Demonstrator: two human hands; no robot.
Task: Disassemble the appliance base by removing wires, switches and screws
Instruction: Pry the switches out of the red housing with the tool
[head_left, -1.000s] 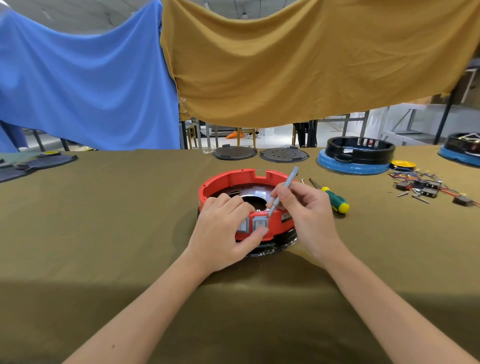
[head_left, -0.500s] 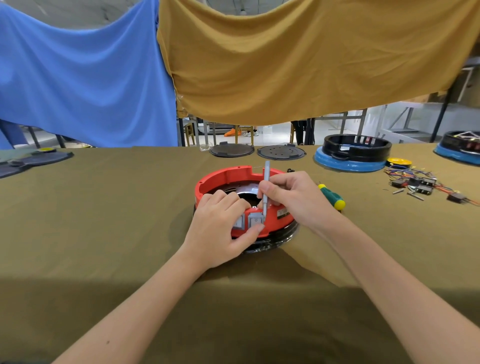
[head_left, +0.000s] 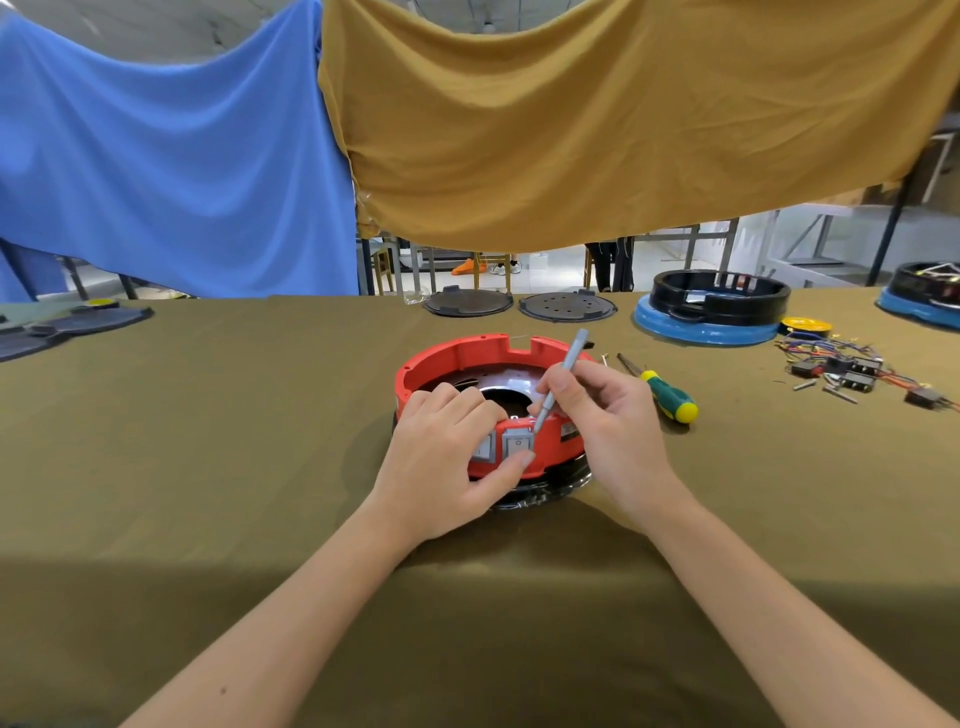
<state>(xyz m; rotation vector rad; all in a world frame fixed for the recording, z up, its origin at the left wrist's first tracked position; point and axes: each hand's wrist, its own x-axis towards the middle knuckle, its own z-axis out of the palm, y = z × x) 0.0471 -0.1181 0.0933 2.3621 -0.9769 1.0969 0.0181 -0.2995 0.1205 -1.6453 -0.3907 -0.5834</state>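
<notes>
Far left on the bench (head_left: 208, 441): dark flat plates (head_left: 67, 327), lying at the edge.

Centre: the red base (head_left: 467, 358), seated on a black ring, open side up. Two grey switches are set side by side in its near wall. The left switch (head_left: 483, 448) is partly hidden by the hand; the right switch (head_left: 518, 445) is in full view.

Left hand (head_left: 441, 457): laid over the near-left rim of the base. Its fingers (head_left: 457, 402) are curled over the rim into the interior. The thumb presses against the lower edge of the right switch. The base is thus gripped between thumb and fingers.

Right hand (head_left: 608, 415): pinches a slim grey tool (head_left: 561, 382) between thumb and fingers, pen fashion. The tool slants, upper end away and to the right. Its tip meets the upper right corner of the right switch; whether it has entered the seam cannot be told at this resolution.

Just right of the base: a green and yellow screwdriver (head_left: 670, 400), lying flat, blade pointing away.

Behind, at the far edge: two dark round lids (head_left: 519, 304), then a black and blue base (head_left: 711, 312).

Far right: a heap of removed wires (head_left: 831, 353), black switches (head_left: 852, 374) and loose screws (head_left: 805, 384), well apart from the red base.
</notes>
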